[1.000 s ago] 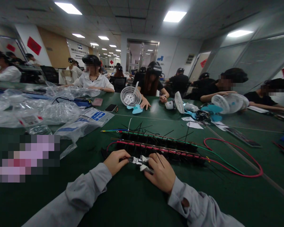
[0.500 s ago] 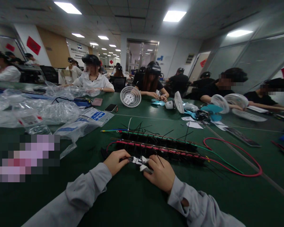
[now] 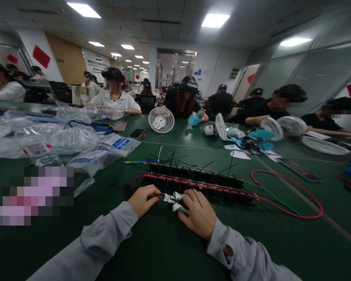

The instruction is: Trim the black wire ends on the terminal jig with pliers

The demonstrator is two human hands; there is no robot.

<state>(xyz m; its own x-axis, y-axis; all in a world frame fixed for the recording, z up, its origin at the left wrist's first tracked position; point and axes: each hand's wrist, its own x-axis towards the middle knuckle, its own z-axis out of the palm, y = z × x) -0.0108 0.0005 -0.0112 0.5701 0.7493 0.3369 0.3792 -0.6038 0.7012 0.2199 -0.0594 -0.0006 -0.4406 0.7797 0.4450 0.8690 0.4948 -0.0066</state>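
Note:
At the near side of a wiring harness [image 3: 190, 181], my right hand [image 3: 200, 214] is closed on a white forked piece [image 3: 178, 198] with a dark left end. It looks like small cutting pliers, but its kind is not certain. My left hand [image 3: 144, 200] pinches at that dark end; whether it grips the piece or a thin black tie is hidden by the fingers. The harness lies across the table in two rows, with red and green wires along black parts. Many thin black cable ties [image 3: 229, 164] stick out of it.
A red cable loop [image 3: 321, 208] extends right from the harness. Clear plastic bags [image 3: 55, 132] cover the left side, near a phone [image 3: 137, 134]. Across the table, people handle fan parts, among them a white fan grille [image 3: 161, 120] and blue blades [image 3: 263, 136].
My hands stay almost in place, with the white piece shifted very slightly. Across the table, a person has lifted blue fan blades, and a white grille at the right has moved further right.

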